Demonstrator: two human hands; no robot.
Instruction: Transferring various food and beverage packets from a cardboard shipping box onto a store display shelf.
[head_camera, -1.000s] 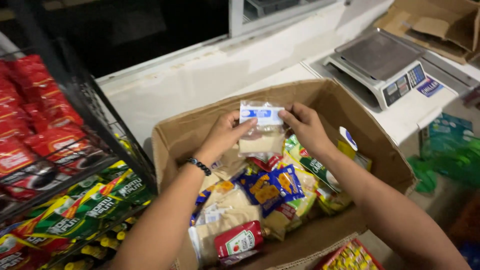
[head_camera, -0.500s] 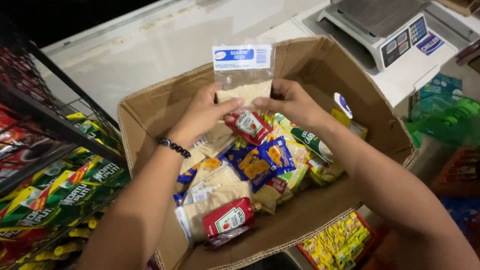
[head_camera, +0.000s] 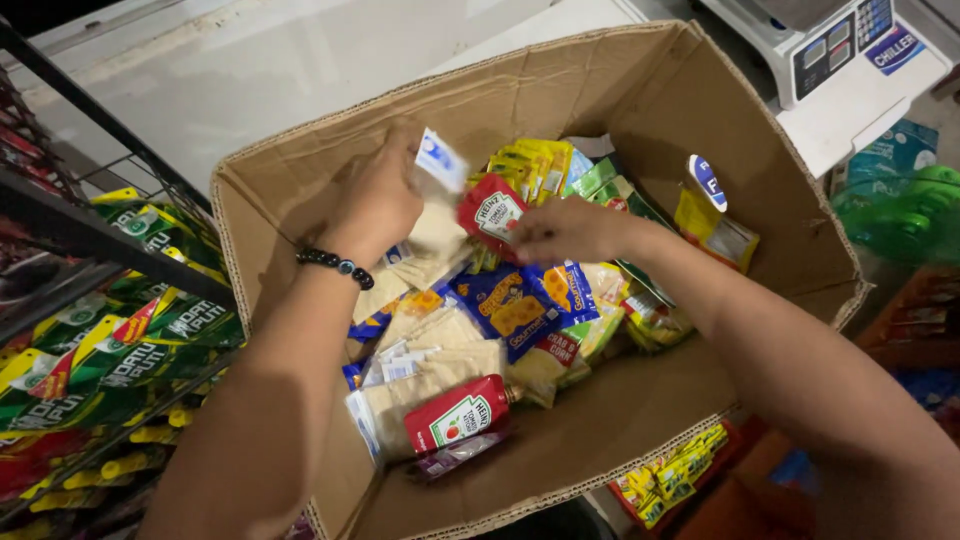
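Note:
My left hand (head_camera: 375, 200) is inside an open cardboard box (head_camera: 700, 100) and grips a clear packet of pale powder with a blue and white header (head_camera: 440, 160). My right hand (head_camera: 570, 230) is just to its right, fingertips pinched on the edge of a red sauce pouch (head_camera: 490, 210) that lies on top of the pile. Under the hands lie blue snack packs (head_camera: 515, 305), pale powder packets (head_camera: 440, 360) and a second red sauce pouch (head_camera: 460, 415). A dark bead bracelet (head_camera: 335, 265) circles my left wrist.
A wire rack (head_camera: 60, 215) at the left holds green and yellow sachets (head_camera: 130, 345). A white weighing scale (head_camera: 840, 40) stands on the counter at the top right. Yellow packets (head_camera: 670, 470) sit below the box's front edge.
Both hands held the pale packet up over the box. Now it is down among the goods in my left hand alone, and my right hand has moved onto the red pouch.

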